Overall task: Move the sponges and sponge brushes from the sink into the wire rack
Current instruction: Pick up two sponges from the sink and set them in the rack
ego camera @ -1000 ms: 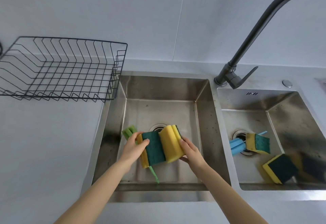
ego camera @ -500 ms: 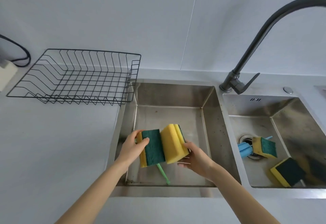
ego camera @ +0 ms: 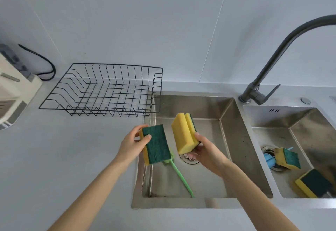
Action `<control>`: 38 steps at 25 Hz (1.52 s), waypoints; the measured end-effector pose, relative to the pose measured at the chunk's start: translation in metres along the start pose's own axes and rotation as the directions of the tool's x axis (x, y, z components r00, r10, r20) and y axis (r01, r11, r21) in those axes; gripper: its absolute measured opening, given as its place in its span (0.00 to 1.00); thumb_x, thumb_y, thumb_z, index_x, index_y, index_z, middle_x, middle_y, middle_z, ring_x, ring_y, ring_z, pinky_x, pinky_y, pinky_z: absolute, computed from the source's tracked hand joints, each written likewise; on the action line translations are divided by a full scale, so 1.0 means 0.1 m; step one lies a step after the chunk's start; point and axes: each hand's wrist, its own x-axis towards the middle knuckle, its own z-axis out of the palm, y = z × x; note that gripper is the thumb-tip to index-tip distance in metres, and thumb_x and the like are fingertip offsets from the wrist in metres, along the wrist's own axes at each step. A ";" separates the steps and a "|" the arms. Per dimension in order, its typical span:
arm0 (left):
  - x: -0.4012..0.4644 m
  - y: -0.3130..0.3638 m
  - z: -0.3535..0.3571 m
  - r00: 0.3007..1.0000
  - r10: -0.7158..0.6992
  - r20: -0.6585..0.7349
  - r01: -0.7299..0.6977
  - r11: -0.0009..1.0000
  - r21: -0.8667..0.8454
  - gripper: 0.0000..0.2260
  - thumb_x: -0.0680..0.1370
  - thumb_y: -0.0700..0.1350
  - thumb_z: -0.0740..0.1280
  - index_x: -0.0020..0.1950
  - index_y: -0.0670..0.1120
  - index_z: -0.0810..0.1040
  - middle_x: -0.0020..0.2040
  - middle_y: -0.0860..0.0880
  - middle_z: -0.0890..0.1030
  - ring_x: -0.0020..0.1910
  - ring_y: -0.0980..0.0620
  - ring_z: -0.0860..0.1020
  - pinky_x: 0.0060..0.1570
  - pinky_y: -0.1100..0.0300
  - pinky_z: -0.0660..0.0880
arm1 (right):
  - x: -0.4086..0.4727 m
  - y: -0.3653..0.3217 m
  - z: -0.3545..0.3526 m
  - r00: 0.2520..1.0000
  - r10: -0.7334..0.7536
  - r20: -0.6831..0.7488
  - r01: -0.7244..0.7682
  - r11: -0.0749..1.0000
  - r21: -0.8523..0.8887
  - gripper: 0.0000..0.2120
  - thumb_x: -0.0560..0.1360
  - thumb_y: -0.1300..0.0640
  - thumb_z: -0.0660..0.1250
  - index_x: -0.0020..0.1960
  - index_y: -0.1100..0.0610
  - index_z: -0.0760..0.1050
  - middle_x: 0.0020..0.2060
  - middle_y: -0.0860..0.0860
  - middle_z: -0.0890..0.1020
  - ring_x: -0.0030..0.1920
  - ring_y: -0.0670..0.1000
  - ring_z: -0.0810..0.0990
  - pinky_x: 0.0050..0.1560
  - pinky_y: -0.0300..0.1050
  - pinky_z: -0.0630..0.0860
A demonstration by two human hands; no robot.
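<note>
Head view: the empty black wire rack [ego camera: 101,92] sits at ten o'clock from the stainless steel double sink [ego camera: 231,121]; the left hand [ego camera: 132,143] pinches a green-faced yellow sponge [ego camera: 156,144], while the right hand [ego camera: 205,150] grips two stacked yellow sponges [ego camera: 185,132] above the left basin. The stacked pair could slide apart and drop in transit, I judge. A green long-handled sponge brush [ego camera: 180,174] lies below; the only marking, at two o'clock on the right basin's rim, is illegible.

The scene is lit evenly and softly by diffuse, cool light; shadows are faint. Dull reflections are seen on the brushed stainless-steel double sink [ego camera: 229,121] walls, without harsh glare. Wide-angle distortion is shown at the edges, where the pale grey bench [ego camera: 63,149] and tile seams are bowed. Focus is slightly soft overall.
</note>
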 end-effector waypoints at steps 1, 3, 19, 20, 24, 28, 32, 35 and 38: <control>0.01 0.02 -0.09 1.000 0.010 -0.006 -0.010 1.000 -0.008 0.12 0.76 0.45 0.64 0.58 0.55 0.70 0.58 0.48 0.74 0.57 0.46 0.76 0.60 0.46 0.74 | 0.02 -0.04 0.06 1.000 -0.024 -0.002 0.024 1.000 -0.018 0.11 0.80 0.50 0.54 0.54 0.53 0.72 0.50 0.57 0.75 0.46 0.52 0.75 0.50 0.43 0.73; 0.04 0.06 -0.27 1.000 0.026 -0.017 -0.026 0.999 -0.030 0.12 0.76 0.45 0.65 0.57 0.54 0.69 0.59 0.48 0.74 0.56 0.46 0.76 0.59 0.47 0.75 | 0.07 -0.13 0.18 0.997 -0.072 -0.007 0.071 0.995 -0.067 0.14 0.80 0.50 0.55 0.60 0.55 0.71 0.48 0.55 0.77 0.45 0.51 0.76 0.50 0.42 0.73; 0.70 0.42 -1.56 0.982 0.097 -0.165 -0.116 0.987 -0.113 0.15 0.76 0.45 0.65 0.61 0.45 0.69 0.62 0.44 0.75 0.52 0.48 0.76 0.48 0.55 0.77 | 0.70 -1.15 1.26 0.980 -0.200 -0.004 0.182 0.900 -0.395 0.21 0.78 0.55 0.61 0.70 0.56 0.64 0.53 0.52 0.76 0.51 0.51 0.78 0.51 0.40 0.74; 0.77 0.43 -1.60 0.982 0.092 -0.167 -0.113 0.986 -0.120 0.16 0.76 0.44 0.64 0.62 0.44 0.69 0.62 0.44 0.75 0.53 0.48 0.76 0.46 0.57 0.77 | 0.77 -1.22 1.33 0.978 -0.208 -0.020 0.180 0.889 -0.422 0.22 0.78 0.55 0.62 0.71 0.56 0.64 0.53 0.53 0.76 0.51 0.51 0.77 0.51 0.40 0.75; 1.04 0.44 -1.72 0.984 0.073 -0.165 -0.099 0.983 -0.153 0.13 0.77 0.43 0.64 0.60 0.44 0.70 0.62 0.42 0.75 0.54 0.48 0.76 0.43 0.60 0.75 | 1.12 -1.41 1.58 0.960 -0.251 -0.127 0.122 0.778 -0.616 0.26 0.76 0.49 0.65 0.71 0.55 0.65 0.55 0.55 0.77 0.51 0.52 0.77 0.56 0.45 0.77; 1.27 0.38 -1.78 0.986 0.063 -0.155 -0.090 0.980 -0.176 0.12 0.77 0.44 0.64 0.60 0.45 0.70 0.62 0.42 0.76 0.53 0.47 0.77 0.42 0.62 0.76 | 1.52 -1.43 1.73 0.923 -0.347 -0.165 0.015 0.461 -0.887 0.27 0.75 0.43 0.62 0.69 0.57 0.66 0.57 0.56 0.75 0.54 0.54 0.73 0.47 0.45 0.74; 1.44 0.31 -1.83 0.987 0.035 -0.154 -0.065 0.979 -0.195 0.10 0.77 0.43 0.64 0.57 0.46 0.70 0.60 0.43 0.76 0.54 0.47 0.77 0.41 0.62 0.76 | 1.90 -1.33 1.82 0.889 -0.429 -0.160 -0.086 0.185 -0.979 0.27 0.75 0.42 0.60 0.66 0.59 0.67 0.61 0.60 0.70 0.64 0.59 0.67 0.55 0.51 0.72; 1.53 0.27 -1.87 0.986 0.018 -0.163 -0.049 0.981 -0.188 0.09 0.77 0.43 0.63 0.56 0.47 0.69 0.58 0.45 0.76 0.54 0.47 0.77 0.40 0.63 0.75 | 2.09 -1.28 1.88 0.879 -0.459 -0.132 -0.126 0.043 -0.991 0.28 0.75 0.42 0.60 0.66 0.60 0.66 0.61 0.60 0.69 0.63 0.59 0.67 0.53 0.51 0.73; 1.61 0.23 -1.88 0.986 0.015 -0.169 -0.048 0.979 -0.196 0.08 0.77 0.43 0.63 0.55 0.47 0.69 0.56 0.46 0.76 0.52 0.49 0.77 0.40 0.63 0.77 | 2.23 -1.20 1.91 0.846 -0.520 -0.115 -0.173 -0.065 -0.983 0.27 0.76 0.43 0.60 0.65 0.62 0.65 0.61 0.61 0.69 0.61 0.60 0.69 0.56 0.49 0.71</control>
